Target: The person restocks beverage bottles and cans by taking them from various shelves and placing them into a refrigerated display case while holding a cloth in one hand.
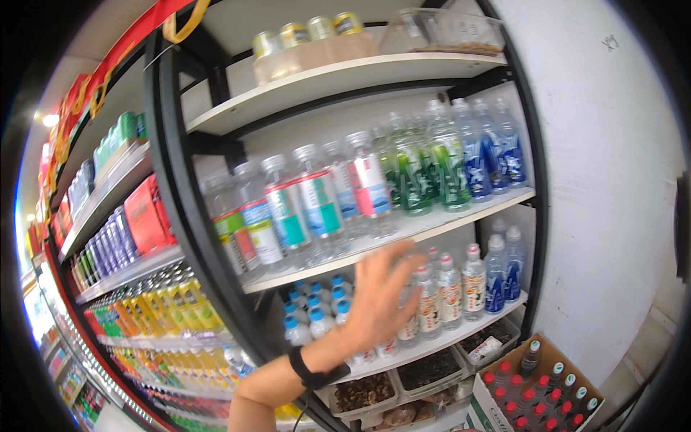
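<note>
My left hand (380, 294), with a black band (303, 368) on the wrist, is raised before the shelving, its fingers apart and slightly curled. Motion blurs it, and I see nothing held in it. Just beyond the fingers stand clear bottles with pink-red caps (430, 299) and printed labels on the lower shelf (459, 328); the hand hides some of them. White bottles with blue caps (319, 322) are to the left of it. Above, clear bottles with coloured labels (319, 202) line the middle shelf (329, 264). My right hand is out of view.
Green-labelled bottles (414, 173) and blue-labelled bottles (507, 151) stand farther right. An open carton (572, 359) of mostly red-capped bottles sits at lower right. Plastic bins (432, 372) of dark dried goods lie under the shelf. A black upright (200, 216) separates the left-hand drink shelves.
</note>
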A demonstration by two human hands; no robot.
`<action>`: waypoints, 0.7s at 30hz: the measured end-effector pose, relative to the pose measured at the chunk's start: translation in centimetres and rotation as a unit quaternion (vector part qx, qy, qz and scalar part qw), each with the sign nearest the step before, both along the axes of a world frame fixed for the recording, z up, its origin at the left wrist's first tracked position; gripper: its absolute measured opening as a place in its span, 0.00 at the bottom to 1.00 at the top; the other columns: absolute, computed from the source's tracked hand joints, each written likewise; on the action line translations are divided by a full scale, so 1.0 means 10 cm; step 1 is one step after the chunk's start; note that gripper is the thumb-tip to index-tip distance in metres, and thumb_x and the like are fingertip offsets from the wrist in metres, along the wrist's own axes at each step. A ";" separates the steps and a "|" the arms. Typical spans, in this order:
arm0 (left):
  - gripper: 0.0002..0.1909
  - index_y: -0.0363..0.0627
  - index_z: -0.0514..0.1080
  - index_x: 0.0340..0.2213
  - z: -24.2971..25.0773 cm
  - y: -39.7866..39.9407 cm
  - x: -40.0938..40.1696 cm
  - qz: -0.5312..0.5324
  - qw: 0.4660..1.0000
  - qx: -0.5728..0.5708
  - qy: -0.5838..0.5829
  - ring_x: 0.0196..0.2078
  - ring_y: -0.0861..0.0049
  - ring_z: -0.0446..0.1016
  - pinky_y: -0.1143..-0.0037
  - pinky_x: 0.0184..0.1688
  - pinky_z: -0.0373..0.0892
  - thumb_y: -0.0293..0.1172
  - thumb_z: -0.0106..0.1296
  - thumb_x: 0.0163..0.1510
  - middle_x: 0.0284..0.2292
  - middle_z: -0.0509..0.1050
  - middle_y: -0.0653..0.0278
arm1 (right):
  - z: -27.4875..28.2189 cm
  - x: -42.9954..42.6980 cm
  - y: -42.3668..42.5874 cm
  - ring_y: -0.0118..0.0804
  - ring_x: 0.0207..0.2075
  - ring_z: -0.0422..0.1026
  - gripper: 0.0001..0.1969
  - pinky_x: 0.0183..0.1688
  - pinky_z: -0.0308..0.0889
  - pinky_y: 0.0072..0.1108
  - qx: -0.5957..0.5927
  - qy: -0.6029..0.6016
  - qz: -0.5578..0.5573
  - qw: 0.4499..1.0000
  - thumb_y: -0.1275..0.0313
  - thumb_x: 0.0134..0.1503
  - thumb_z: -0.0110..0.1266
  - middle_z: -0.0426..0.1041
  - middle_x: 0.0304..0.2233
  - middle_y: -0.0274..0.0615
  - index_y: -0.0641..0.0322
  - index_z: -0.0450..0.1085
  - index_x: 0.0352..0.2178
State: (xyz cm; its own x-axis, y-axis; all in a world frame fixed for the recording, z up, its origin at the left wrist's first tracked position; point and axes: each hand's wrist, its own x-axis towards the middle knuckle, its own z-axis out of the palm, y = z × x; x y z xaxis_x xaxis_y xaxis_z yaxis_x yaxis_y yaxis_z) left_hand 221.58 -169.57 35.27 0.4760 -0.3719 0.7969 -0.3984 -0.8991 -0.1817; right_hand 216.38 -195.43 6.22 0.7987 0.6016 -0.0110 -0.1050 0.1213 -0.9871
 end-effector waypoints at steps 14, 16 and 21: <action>0.29 0.41 0.65 0.50 -2.21 1.35 -2.66 -0.010 0.687 -0.578 0.440 0.47 0.75 0.68 0.75 0.48 0.64 0.51 0.47 0.56 0.45 0.70 0.59 | 0.31 -0.55 2.48 0.20 0.24 0.61 0.07 0.27 0.60 0.16 0.064 0.005 0.424 0.904 0.76 0.60 0.42 0.65 0.30 0.33 0.61 0.64 0.40; 0.29 0.41 0.65 0.49 -2.57 1.58 -3.07 -0.013 0.663 -0.641 0.386 0.45 0.78 0.66 0.77 0.47 0.62 0.52 0.49 0.55 0.41 0.71 0.61 | 0.33 -0.78 2.99 0.22 0.28 0.64 0.08 0.32 0.63 0.15 0.063 0.004 0.493 0.868 0.78 0.59 0.41 0.65 0.34 0.33 0.62 0.64 0.40; 0.18 0.41 0.69 0.40 -2.69 1.84 -4.28 0.195 0.691 -0.675 0.170 0.37 0.80 0.67 0.78 0.40 0.65 0.40 0.56 0.52 0.32 0.72 0.62 | 0.21 -1.76 4.05 0.27 0.42 0.67 0.18 0.45 0.61 0.16 0.061 0.073 0.554 0.827 0.72 0.52 0.52 0.68 0.41 0.40 0.67 0.63 0.45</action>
